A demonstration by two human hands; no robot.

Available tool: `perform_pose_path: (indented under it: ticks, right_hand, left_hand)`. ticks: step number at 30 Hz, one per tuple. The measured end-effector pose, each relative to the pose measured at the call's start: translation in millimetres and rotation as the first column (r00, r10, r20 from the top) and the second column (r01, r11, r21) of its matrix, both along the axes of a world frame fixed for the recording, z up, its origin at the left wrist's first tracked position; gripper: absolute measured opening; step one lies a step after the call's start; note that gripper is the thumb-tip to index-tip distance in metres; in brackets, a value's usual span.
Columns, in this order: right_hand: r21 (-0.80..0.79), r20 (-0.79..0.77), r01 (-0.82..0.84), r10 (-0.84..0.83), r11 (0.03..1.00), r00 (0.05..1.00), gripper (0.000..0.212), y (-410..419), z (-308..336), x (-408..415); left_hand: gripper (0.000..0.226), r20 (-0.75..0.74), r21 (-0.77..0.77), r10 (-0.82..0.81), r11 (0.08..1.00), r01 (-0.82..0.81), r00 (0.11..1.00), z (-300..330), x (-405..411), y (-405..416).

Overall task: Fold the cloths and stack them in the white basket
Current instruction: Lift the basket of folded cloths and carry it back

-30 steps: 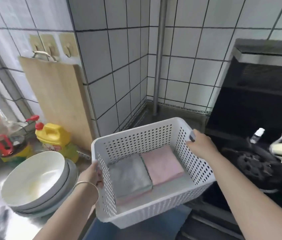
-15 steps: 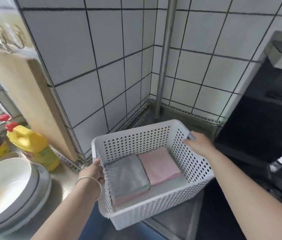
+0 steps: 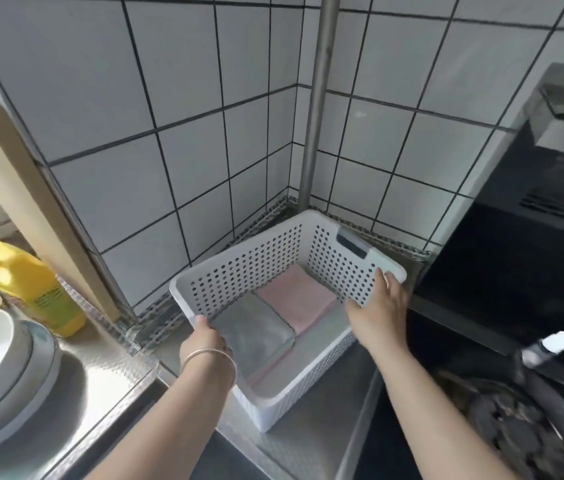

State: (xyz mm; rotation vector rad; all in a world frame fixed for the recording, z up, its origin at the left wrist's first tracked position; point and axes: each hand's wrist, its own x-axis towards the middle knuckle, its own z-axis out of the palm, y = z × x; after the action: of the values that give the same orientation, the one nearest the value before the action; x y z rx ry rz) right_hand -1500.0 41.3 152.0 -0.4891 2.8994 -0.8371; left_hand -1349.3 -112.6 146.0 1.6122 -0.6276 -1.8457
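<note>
Now you are at the closing step: the white basket (image 3: 311,251) sits on the table in the tiled corner, against the steel pipe (image 3: 318,98). Your left hand (image 3: 204,341) grips its near-left rim; your right hand (image 3: 379,306) rests on its right wall, fingers extended. Folded inside lie a grey cloth (image 3: 256,327) and a pink cloth (image 3: 296,296), side by side atop others. Next, probably release both hands gently.

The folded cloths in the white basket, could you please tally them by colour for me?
Grey cloth: 1, on top at the left
Pink cloths: 2, one on top at the right, one edge showing under the grey
Pale green cloth: 1, an edge under the right pink one
Total: 4 visible in the white basket
</note>
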Motion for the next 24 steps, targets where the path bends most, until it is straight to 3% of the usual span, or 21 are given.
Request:
perform_pose_path:
  ticks: [3,6,15,24]
  right_hand:
    - [-0.286,0.223,0.13,-0.066,0.949,0.973,0.08,1,-9,30]
    - [-0.345,0.388,0.196,-0.051,0.918,0.92,0.074,-6,-25,46]
    - [-0.372,0.412,0.247,-0.079,0.895,0.908,0.064,-11,-22,34]
    - [-0.383,0.425,0.225,-0.045,0.896,0.904,0.06,-10,-25,22]
  left_hand:
    - [0.038,-0.069,0.015,-0.016,1.0,0.017,0.998,1,-12,13]
    - [0.039,-0.157,0.068,-0.025,0.997,0.036,0.987,-3,-16,15]
    - [0.026,-0.298,0.155,-0.214,0.951,0.269,0.93,12,-8,17]
    - [0.028,-0.325,0.183,-0.246,0.931,0.316,0.913,11,-7,16]
